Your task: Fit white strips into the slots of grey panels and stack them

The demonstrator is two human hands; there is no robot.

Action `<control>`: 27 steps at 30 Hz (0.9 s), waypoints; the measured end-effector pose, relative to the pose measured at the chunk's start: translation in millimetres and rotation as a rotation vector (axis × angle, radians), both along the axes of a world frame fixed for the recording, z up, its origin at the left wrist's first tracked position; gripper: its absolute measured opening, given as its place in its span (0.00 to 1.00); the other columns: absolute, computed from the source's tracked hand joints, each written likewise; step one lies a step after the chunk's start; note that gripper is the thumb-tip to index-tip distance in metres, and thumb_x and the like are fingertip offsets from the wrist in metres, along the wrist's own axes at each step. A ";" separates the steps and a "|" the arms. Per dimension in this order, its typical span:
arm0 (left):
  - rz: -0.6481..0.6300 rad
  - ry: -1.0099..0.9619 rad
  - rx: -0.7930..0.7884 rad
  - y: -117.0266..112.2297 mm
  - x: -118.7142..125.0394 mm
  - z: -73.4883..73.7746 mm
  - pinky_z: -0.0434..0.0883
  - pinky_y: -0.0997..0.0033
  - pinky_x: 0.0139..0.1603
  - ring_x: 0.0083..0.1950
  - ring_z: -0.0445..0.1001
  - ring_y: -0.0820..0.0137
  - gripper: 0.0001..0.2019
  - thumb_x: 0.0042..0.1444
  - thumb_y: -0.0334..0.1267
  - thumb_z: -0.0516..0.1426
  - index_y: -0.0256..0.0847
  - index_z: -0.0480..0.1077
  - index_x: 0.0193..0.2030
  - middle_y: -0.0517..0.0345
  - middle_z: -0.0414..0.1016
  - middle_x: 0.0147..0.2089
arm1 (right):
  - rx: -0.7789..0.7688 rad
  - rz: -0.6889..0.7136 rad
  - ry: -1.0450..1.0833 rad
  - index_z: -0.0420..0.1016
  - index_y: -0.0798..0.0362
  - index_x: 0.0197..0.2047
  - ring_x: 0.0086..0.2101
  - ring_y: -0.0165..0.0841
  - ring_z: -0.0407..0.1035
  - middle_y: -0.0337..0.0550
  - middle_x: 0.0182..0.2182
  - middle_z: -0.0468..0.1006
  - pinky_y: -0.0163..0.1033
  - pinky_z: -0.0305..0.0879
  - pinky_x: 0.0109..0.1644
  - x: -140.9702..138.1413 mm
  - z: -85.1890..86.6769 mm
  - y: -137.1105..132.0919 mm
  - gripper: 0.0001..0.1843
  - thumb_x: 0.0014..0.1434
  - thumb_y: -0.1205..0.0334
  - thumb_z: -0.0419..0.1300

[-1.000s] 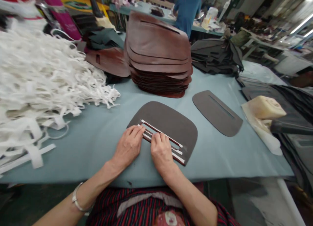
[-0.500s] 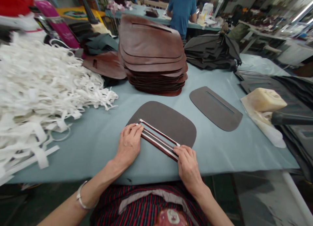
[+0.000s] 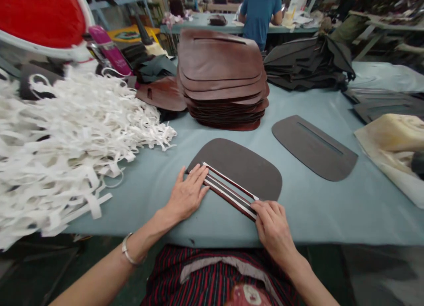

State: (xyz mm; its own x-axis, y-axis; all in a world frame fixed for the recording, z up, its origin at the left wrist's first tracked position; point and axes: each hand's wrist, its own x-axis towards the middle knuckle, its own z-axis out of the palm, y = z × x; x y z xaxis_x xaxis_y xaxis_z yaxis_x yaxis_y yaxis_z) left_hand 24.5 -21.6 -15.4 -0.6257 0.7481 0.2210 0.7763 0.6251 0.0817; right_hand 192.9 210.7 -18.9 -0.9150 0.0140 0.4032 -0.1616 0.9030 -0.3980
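A dark grey rounded leather panel [image 3: 243, 167] lies on the blue-grey table [image 3: 318, 204] in front of me, folded along its slot so brown edges with white tape strips [image 3: 230, 190] show. My left hand [image 3: 188, 192] lies flat, fingers stretched out, on the strips' left end. My right hand [image 3: 273, 226] presses its fingertips on the strips' right end, fingers curled slightly; nothing is gripped.
A tall stack of brown leather panels [image 3: 223, 78] stands behind. A second grey slotted panel [image 3: 313, 147] lies to the right. A big heap of white strips [image 3: 66, 138] fills the left. Dark material [image 3: 308, 61] is piled at the back, where a person in a blue shirt [image 3: 260, 10] works.
My right hand slid from the middle of the strips to their right end. My left hand stayed on the left end, fingers now flatter. The view shifted slightly.
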 end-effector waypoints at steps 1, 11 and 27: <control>0.000 0.006 0.002 -2.6 -4.9 -1.7 0.46 0.44 0.69 0.71 0.50 0.58 0.25 0.67 0.41 0.46 0.39 0.49 0.69 0.48 0.53 0.69 | -0.035 -0.003 -0.021 0.69 0.54 0.47 0.43 0.37 0.63 0.47 0.43 0.75 0.47 0.58 0.50 -0.3 0.8 1.6 0.14 0.60 0.75 0.50; -0.125 -0.046 0.203 18.3 44.4 0.9 0.55 0.47 0.67 0.67 0.56 0.57 0.21 0.64 0.36 0.50 0.39 0.59 0.63 0.44 0.62 0.63 | -0.560 -0.123 -0.037 0.71 0.52 0.42 0.47 0.33 0.69 0.48 0.45 0.74 0.45 0.66 0.52 22.7 4.0 27.2 0.11 0.64 0.69 0.48; -0.401 -0.246 0.265 74.0 88.9 -1.2 0.67 0.60 0.50 0.50 0.66 0.63 0.11 0.64 0.32 0.52 0.40 0.69 0.51 0.52 0.71 0.47 | -0.196 -0.351 0.028 0.74 0.53 0.40 0.40 0.35 0.64 0.44 0.36 0.71 0.45 0.61 0.46 45.6 -3.9 -14.3 0.05 0.60 0.64 0.59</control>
State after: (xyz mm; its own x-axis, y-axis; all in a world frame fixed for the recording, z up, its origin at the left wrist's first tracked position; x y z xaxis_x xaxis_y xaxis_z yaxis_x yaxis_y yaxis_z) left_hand 113.4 52.4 -16.6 -0.3594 0.8775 0.3175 0.8878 0.2167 0.4060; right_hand 238.5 196.4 -22.8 -0.8298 0.4029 0.3862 0.1302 0.8126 -0.5681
